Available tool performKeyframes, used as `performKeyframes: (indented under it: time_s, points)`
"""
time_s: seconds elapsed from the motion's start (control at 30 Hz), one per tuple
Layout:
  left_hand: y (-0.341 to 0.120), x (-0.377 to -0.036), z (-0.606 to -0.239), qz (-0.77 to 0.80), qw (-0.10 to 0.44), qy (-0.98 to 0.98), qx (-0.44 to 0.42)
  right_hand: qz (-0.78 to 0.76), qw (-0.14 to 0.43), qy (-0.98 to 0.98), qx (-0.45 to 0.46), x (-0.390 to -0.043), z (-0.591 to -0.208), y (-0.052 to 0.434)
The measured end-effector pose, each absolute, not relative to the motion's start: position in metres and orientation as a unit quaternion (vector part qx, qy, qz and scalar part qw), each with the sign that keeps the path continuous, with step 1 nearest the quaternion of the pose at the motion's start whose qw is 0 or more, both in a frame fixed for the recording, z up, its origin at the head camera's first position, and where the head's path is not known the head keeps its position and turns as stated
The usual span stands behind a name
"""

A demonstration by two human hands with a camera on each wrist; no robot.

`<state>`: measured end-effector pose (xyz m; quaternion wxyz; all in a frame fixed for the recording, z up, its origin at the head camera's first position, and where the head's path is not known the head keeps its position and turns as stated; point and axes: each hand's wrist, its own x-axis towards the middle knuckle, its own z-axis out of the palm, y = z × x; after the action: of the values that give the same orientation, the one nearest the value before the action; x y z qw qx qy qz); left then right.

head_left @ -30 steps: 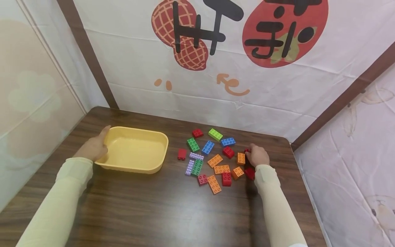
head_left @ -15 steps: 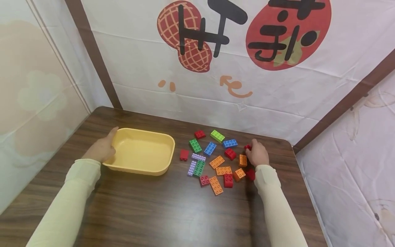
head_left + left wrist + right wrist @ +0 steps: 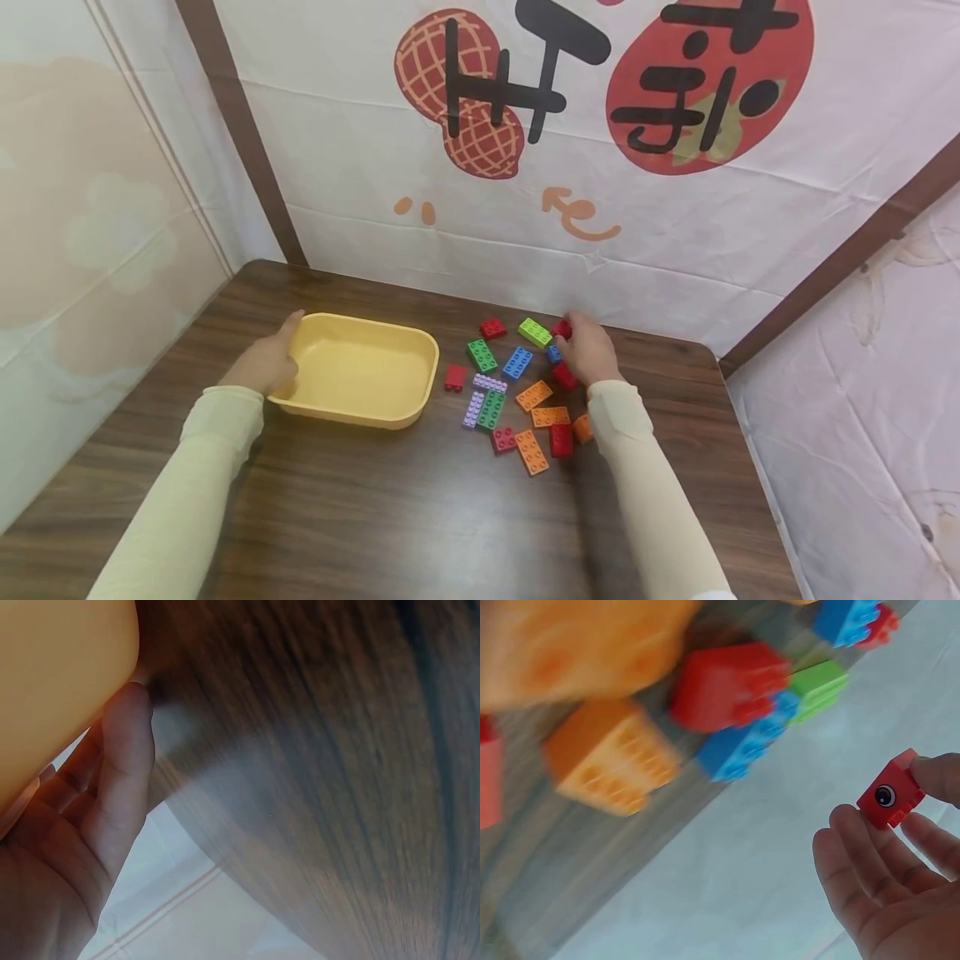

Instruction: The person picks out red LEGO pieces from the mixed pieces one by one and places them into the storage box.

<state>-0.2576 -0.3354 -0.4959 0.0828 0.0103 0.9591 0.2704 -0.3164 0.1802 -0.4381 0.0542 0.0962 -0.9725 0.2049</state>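
My right hand (image 3: 583,346) hovers over the far side of a spread of coloured bricks and pinches a small red brick (image 3: 562,329) at its fingertips. In the right wrist view that red brick (image 3: 890,796) has a printed eye and sits between thumb and fingers (image 3: 851,840). My left hand (image 3: 264,362) rests against the left end of the yellow tub (image 3: 360,333); the left wrist view shows its fingers (image 3: 124,765) lying straight along the yellow tub's wall (image 3: 52,682).
Loose bricks lie right of the tub: a green one (image 3: 482,355), a blue one (image 3: 517,362), a lime one (image 3: 534,332), orange ones (image 3: 534,395), red ones (image 3: 454,377) and lilac ones (image 3: 473,408). A printed cloth wall (image 3: 525,167) stands behind the wooden table (image 3: 420,517).
My right hand has lifted a small red brick from the right edge of the pile and carried it left and farther back. The left hand has stayed on the tub.
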Motion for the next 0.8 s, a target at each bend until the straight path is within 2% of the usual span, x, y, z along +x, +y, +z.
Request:
performKeyframes:
  time_s: [0.3, 0.8]
  points:
    - [-0.335, -0.258, -0.497, 0.271, 0.077, 0.959, 0.013, 0.182, 0.046, -0.973, 0.132, -0.315, -0.428, 0.136]
    - [-0.334, -0.257, -0.496, 0.272, 0.074, 0.959, 0.015, 0.182, 0.028, -0.969, 0.166, -0.312, -0.424, 0.098]
